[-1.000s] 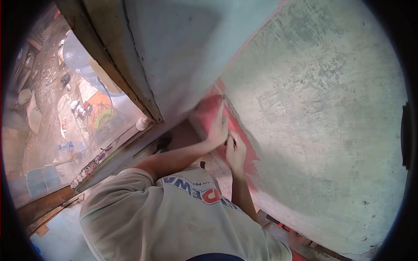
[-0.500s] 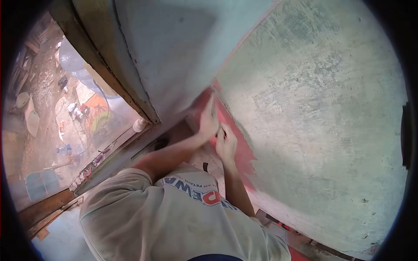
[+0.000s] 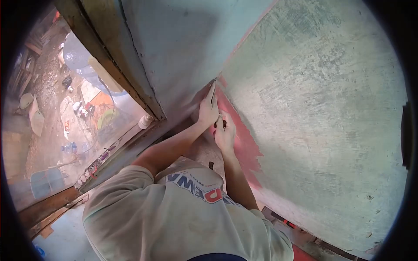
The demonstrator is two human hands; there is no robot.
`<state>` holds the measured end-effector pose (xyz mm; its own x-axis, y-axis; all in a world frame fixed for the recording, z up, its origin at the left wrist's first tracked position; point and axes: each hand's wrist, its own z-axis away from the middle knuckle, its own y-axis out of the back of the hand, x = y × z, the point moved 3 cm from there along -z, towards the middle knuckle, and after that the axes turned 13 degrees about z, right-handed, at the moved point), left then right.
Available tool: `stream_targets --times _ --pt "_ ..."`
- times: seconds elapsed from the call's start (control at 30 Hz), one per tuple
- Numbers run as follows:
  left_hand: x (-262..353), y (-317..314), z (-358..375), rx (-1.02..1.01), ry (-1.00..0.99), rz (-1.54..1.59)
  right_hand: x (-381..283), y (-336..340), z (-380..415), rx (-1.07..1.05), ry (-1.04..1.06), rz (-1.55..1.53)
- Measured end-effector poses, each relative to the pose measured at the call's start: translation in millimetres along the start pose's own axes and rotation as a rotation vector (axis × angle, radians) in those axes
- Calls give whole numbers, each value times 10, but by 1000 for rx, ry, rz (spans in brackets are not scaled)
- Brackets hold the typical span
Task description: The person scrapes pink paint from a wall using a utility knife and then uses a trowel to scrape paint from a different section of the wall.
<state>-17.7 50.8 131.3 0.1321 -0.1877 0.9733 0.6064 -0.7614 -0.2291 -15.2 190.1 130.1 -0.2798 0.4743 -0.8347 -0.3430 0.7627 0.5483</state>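
Observation:
My left hand (image 3: 208, 109) reaches into the corner between the wall panels, its fingers stretched out along the seam and their tips near the corner line. A narrow dark strip shows beside these fingers, too small to name. Just below and to the right, my right hand (image 3: 225, 135) is closed with bent fingers around something small and dark, mostly hidden by the fingers. Both hands are close together, in front of a red painted band (image 3: 244, 143) on the lower part of the pale green wall (image 3: 313, 117). A bluish wall (image 3: 174, 48) meets it at the corner.
A wooden frame (image 3: 115, 65) edges a window opening on the left. Outside are scattered debris and a blue container (image 3: 47, 182). A white knob-like fitting (image 3: 145, 122) sits at the frame's lower corner. Behind my right elbow, a red and black item (image 3: 291, 224) lies along the wall base.
Both hands have shifted slightly upward along the corner, staying close together. My view has shifted a little, so the window frame appears farther right.

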Motion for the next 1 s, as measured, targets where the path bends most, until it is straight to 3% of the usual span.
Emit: stream_targets --times 0.07,0.13,0.17,0.3,0.4,0.53,0.67,0.7,0.8,0.83,0.93,1.0 --pt "-148 17 -38 9 -111 -125 39 -90 -5 35 -53 -71" --pt "-92 -79 144 -6 -244 -87 -302 168 188 -29 -373 -319" --pt "-60 -145 227 -12 -315 -64 -210 228 285 -69 -397 -331" --pt "-272 -336 485 -58 -168 47 21 448 570 -194 -458 -370" --pt "-136 -183 145 90 -346 -102 -159 250 239 -193 -481 -342" --pt "-51 -48 57 -3 -34 -5 -209 87 192 -133 -473 -373" --pt "-255 -293 399 -34 -372 -85 -188 351 573 -106 -489 -370" --pt "-133 -337 505 -93 -248 15 -249 442 669 -125 -500 -385" --pt "-204 -270 317 -13 -280 31 -188 329 449 -169 -462 -407" --pt "-68 -153 205 17 -303 -90 -280 268 341 -191 -554 -393" --pt "-17 -11 39 -48 -40 8 -274 50 232 -174 -528 -412" --pt "-9 -88 166 -27 -108 14 -248 157 340 -160 -549 -423"
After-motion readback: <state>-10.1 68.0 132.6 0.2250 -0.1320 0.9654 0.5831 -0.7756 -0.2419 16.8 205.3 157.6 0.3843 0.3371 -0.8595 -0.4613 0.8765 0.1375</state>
